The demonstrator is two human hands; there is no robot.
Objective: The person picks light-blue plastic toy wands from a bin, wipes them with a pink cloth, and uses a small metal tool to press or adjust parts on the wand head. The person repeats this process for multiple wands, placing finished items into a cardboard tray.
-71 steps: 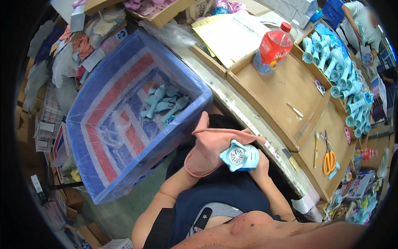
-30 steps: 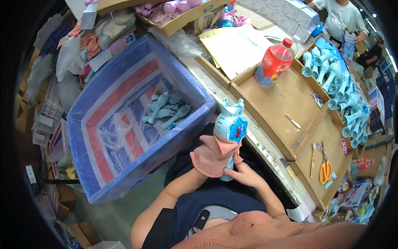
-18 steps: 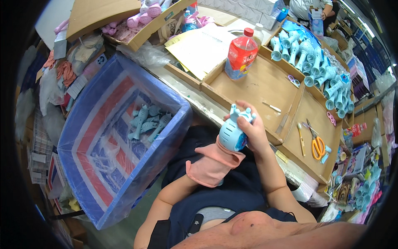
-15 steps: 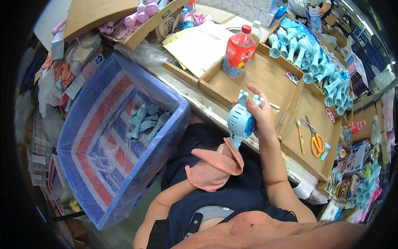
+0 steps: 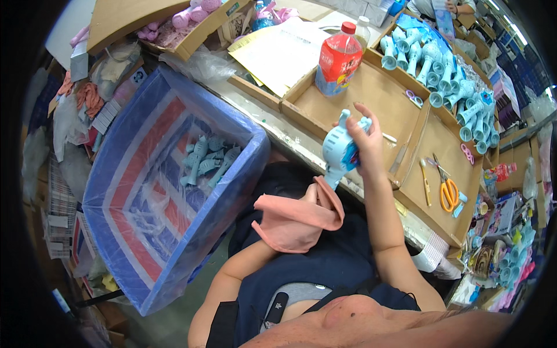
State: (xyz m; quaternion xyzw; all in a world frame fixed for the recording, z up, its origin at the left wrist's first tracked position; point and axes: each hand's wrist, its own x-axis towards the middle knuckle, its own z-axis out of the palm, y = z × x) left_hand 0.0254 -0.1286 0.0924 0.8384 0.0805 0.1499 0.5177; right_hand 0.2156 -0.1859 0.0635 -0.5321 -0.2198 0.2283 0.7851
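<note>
Over my lap I hold a light-blue plastic toy [image 5: 337, 148] with a slotted, rounded body and small knobs at its top. My right hand [image 5: 366, 145] grips the upper part from the right, fingers wrapped behind it. A salmon-pink cloth [image 5: 293, 223] is draped around the toy's narrow lower end. My left hand [image 5: 313, 195] is closed on the cloth and that end, mostly covered by the fabric. To the left, a large blue bin [image 5: 174, 255] with red and white stripes and clear plastic lining contains several similar blue toys [image 5: 212, 159].
On the bench, a cardboard tray [image 5: 371, 98] holds a red-capped bottle [image 5: 338, 61]. Orange-handled scissors [image 5: 448, 194] and a thin yellow-handled tool [image 5: 426, 182] lie in the compartment beside it. Many blue toys [image 5: 432, 61] fill the far-right tray. Papers [image 5: 284, 52] lie at the back.
Both hands have shifted slightly, raising the toy and tilting its top. The pink cloth has moved up a little with my left hand. The view has shifted slightly.
</note>
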